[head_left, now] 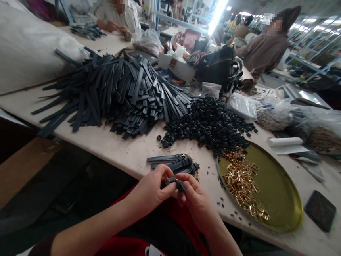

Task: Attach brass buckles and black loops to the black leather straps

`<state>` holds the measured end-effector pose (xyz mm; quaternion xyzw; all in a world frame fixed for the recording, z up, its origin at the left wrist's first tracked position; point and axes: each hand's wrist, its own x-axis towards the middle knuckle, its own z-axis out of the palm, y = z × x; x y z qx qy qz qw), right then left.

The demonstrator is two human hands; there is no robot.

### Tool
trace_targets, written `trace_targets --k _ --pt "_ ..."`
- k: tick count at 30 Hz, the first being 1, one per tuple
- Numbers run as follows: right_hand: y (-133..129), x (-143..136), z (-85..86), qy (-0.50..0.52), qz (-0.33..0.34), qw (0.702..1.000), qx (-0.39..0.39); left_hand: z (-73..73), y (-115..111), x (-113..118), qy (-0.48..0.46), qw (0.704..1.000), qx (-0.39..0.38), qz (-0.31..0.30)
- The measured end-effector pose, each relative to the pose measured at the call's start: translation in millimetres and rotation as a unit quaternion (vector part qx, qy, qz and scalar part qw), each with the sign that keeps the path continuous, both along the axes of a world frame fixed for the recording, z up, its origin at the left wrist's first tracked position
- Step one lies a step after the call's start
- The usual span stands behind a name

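Both my left hand [152, 185] and my right hand [197, 200] are closed on one dark strap [171, 180] at the table's front edge. A glint of gold shows on the strap between my fingertips, probably a buckle; its details are hidden by the fingers. Just beyond lies a small stack of dark straps [170, 162] with gold metal at their right ends. Farther back is a large heap of loose dark straps [117, 87]. To its right spreads a pile of small black loops [206, 123]. Gold buckles [240, 184] fill the left side of a round golden tray [281, 193].
A dark flat rectangular object [320, 210] lies right of the tray. A big white sack [25, 47] bulges at the left. Plastic bags [274, 118], a white roll [285, 142] and a black bag [215, 70] stand farther back. Two people sit across the work tables.
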<state>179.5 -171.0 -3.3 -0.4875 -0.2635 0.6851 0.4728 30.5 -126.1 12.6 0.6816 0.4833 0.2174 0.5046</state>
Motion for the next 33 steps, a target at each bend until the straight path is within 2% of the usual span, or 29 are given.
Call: trace_targets --k 3,6,9,11,16,19,21,26,33 --pt "4.6 1.0 -5.4 0.048 0.047 0.997 -0.031 0.4 6.4 1.8 0.057 0.998 0.006 -0.007" --pt "8.5 3.5 -9.1 0.086 0.064 0.993 -0.045 -1.0 12.8 4.9 0.082 0.996 0.004 -0.025" --pt "10.9 6.8 -10.8 0.106 0.066 0.991 -0.050 -2.1 17.4 8.4 0.071 0.997 -0.005 -0.035" --pt "11.6 9.0 -10.9 0.092 0.044 0.994 -0.042 -1.4 18.5 9.8 0.037 0.998 -0.035 -0.044" --pt "12.1 10.4 -8.4 0.013 -0.033 0.999 -0.020 3.5 13.9 7.9 -0.085 0.978 -0.185 -0.050" --pt "9.9 9.2 -7.9 -0.112 -0.095 0.989 0.017 4.1 8.9 5.7 -0.121 0.961 -0.245 -0.045" --pt "5.7 9.7 -8.2 -0.213 -0.106 0.969 0.063 2.8 5.6 5.1 -0.142 0.955 -0.257 -0.041" --pt "-12.6 16.7 -3.9 -0.392 0.047 0.899 0.189 -1.4 -3.3 4.3 -0.151 0.942 -0.297 -0.046" --pt "-40.2 17.8 10.9 -0.458 0.182 0.841 0.224 -4.1 -27.2 -4.0 -0.158 0.929 -0.320 -0.099"
